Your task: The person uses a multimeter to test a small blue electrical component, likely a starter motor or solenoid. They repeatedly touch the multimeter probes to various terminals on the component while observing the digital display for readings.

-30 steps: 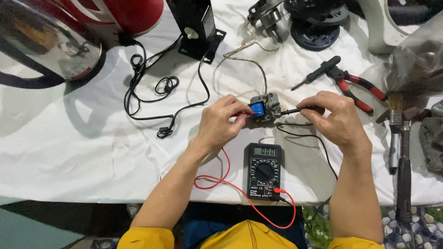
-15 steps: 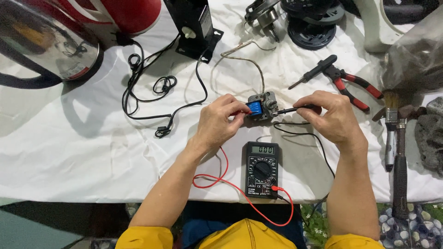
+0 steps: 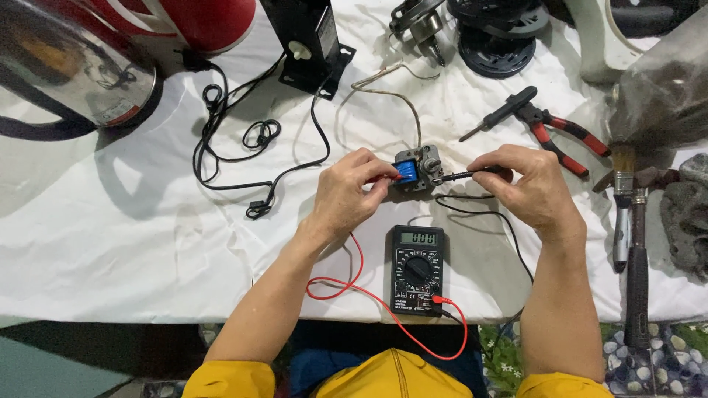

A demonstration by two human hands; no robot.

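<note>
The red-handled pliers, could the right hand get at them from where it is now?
Probably yes. The pliers lie in the open on the white cloth just beyond the right hand, nothing between them. But that hand holds the black probe, so it would need to put that down first.

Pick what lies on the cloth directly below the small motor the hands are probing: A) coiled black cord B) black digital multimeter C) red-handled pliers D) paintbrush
B: the black digital multimeter lies just below the small motor, between the forearms, with red and black leads plugged in; the left hand and right hand hold probes at the motor.
</note>
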